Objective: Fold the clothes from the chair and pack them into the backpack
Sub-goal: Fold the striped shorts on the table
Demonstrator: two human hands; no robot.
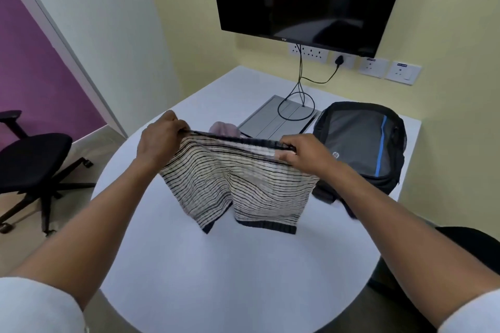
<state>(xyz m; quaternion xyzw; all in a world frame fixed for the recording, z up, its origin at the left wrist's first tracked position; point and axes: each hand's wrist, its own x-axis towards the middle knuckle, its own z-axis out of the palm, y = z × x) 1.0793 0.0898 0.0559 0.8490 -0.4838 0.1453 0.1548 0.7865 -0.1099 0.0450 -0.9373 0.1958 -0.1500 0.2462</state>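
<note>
The shorts [238,184] were cream with thin black stripes and dark hems, the backpack [359,143] grey and black with a blue stripe, the table [216,278] white.

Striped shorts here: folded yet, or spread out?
Spread, unfolded: both hands hold the striped shorts by the waistband, both legs hanging open onto the table.
</note>
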